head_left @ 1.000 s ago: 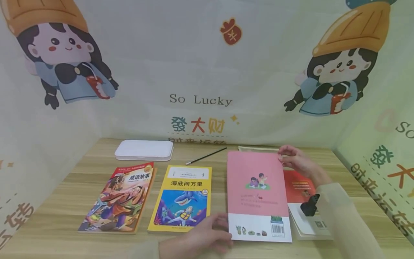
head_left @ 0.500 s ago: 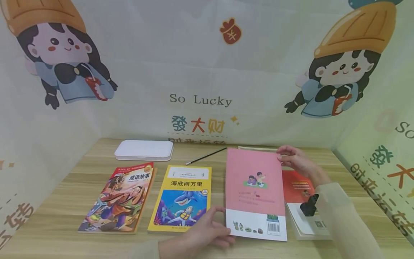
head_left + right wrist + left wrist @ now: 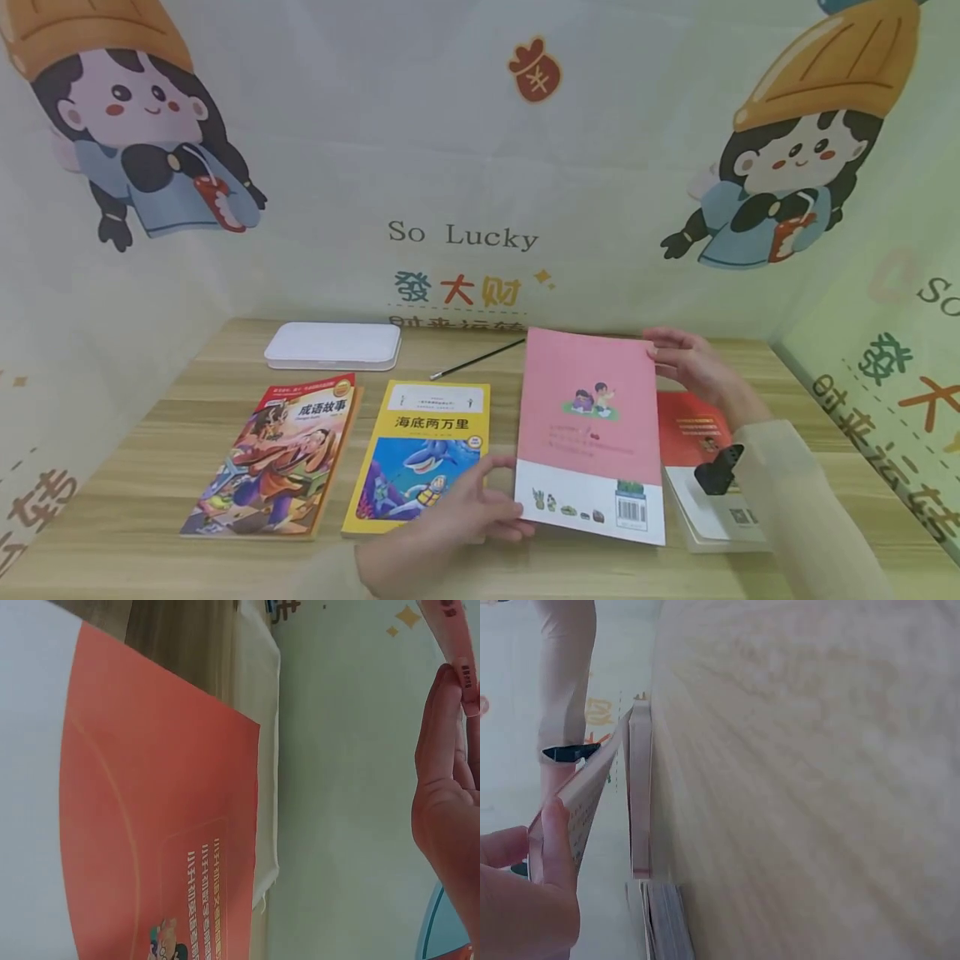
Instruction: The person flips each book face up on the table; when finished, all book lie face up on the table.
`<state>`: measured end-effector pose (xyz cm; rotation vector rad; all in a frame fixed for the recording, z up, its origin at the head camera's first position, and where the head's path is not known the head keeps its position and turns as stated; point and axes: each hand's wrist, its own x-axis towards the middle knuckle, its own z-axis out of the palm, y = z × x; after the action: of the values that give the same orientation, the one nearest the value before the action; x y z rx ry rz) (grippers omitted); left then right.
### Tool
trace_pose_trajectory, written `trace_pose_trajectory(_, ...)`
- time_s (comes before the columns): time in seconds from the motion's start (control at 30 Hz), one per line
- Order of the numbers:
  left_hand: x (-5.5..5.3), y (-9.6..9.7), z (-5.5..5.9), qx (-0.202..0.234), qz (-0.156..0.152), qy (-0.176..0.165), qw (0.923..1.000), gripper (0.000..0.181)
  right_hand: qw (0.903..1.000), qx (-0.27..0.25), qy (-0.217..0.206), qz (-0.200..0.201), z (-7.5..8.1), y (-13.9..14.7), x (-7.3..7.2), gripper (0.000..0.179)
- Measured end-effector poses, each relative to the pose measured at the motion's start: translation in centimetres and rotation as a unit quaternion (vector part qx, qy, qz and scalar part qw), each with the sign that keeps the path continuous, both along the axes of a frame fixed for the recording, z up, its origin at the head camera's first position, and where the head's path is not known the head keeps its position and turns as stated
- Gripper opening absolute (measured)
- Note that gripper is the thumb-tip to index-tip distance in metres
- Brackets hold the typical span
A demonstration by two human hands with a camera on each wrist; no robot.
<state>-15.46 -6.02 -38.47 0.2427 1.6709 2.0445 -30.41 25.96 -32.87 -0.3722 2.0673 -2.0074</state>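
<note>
The left hand (image 3: 459, 518) pinches a pink-and-white paperback (image 3: 585, 442) by its lower-left edge (barcode (image 3: 632, 510) showing), the right hand (image 3: 705, 375) by its upper-right corner

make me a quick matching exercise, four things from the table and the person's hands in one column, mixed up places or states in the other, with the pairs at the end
Things
1. white case
2. pink-and-white book
3. black pencil
4. yellow book

Places or states
A. held between the left hand and right hand
B. flat, partly hidden by the left hand in the head view
C. at the back left of the table
D. lying aslant, thin and dark

Pairs: 1-C, 2-A, 3-D, 4-B
</note>
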Motion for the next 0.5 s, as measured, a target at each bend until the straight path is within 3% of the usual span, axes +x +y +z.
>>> trace_pose_trajectory(0.2,-0.7,-0.9,0.5,0.017,-0.040,-0.020,0.9988,0.051,0.9923,-0.111,0.011,0.053,0.2,0.4,0.0,0.032)
trace_pose_trajectory(0.37,-1.3,-1.7,0.7,0.062,-0.073,-0.063,0.9935,0.056,0.9608,-0.231,0.042,0.147,0.4,0.6,-0.3,0.039)
trace_pose_trajectory(0.5,-1.7,-2.1,0.7,0.095,-0.093,-0.079,0.9880,0.055,0.9355,-0.283,0.059,0.202,0.8,0.5,-0.6,0.039)
